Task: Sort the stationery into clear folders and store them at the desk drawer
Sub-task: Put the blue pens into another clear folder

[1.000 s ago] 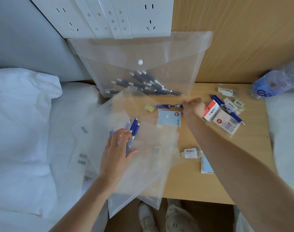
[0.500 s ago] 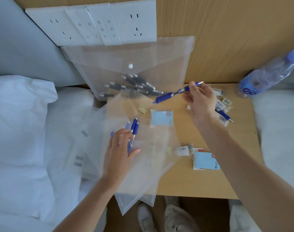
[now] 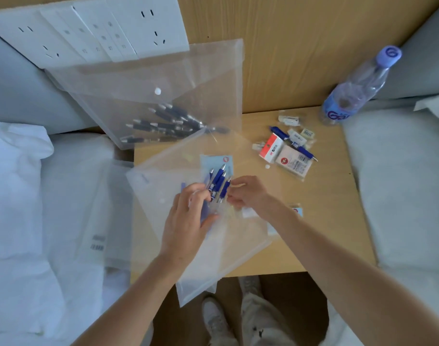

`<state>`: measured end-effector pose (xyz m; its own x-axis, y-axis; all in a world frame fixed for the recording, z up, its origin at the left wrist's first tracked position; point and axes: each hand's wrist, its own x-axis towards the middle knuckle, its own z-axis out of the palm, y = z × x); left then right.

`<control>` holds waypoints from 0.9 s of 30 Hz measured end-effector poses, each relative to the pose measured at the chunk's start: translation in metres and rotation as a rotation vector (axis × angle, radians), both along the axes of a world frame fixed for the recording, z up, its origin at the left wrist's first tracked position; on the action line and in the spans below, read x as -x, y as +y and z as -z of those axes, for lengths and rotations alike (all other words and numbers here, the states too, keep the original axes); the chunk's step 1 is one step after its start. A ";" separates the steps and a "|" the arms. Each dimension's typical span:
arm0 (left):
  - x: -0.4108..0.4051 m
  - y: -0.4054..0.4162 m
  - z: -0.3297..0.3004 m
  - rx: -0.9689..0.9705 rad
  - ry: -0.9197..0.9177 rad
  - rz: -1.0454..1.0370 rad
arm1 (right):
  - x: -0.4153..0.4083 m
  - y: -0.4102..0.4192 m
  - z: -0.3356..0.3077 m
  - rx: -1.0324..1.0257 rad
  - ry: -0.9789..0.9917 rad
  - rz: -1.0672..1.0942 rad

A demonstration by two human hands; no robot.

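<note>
A clear folder [image 3: 238,248] lies flat on the wooden desk [image 3: 333,221]. My left hand [image 3: 188,218] rests on it with fingers spread, pressing it down. Three blue pens [image 3: 219,182] lie at the folder's mouth. My right hand [image 3: 248,196] pinches the rightmost of them with curled fingers. A second clear folder [image 3: 188,78] leans on the back wall with several dark pens [image 3: 168,126] inside. At the desk's right back lie boxed erasers [image 3: 270,148] and one more blue pen [image 3: 302,149].
A water bottle [image 3: 350,96] stands at the back right corner. A light blue note pad [image 3: 214,159] shows through the flat folder. More folders [image 3: 96,221] lie on the white bedding at left. Wall sockets [image 3: 143,26] sit above the leaning folder.
My right hand picked a blue pen off the desk, carried it left and brought it down beside the two pens in the flat folder. My left hand stayed on the folder.
</note>
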<state>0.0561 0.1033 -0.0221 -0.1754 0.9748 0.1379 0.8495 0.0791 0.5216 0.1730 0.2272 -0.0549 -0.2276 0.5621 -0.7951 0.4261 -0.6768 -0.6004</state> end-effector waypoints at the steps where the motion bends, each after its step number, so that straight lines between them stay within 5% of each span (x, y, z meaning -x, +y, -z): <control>1: -0.001 0.000 0.000 0.007 0.000 0.008 | -0.005 0.002 -0.001 -0.001 0.005 0.012; 10: -0.017 0.019 -0.007 0.017 -0.008 0.053 | -0.079 0.068 -0.015 -0.281 -0.070 0.428; 19: -0.020 0.044 -0.007 0.023 -0.027 0.031 | -0.099 0.098 0.019 -0.616 -0.577 0.017; 27: -0.018 0.048 -0.007 0.034 0.022 0.067 | -0.103 0.098 0.026 -0.613 -0.814 -0.112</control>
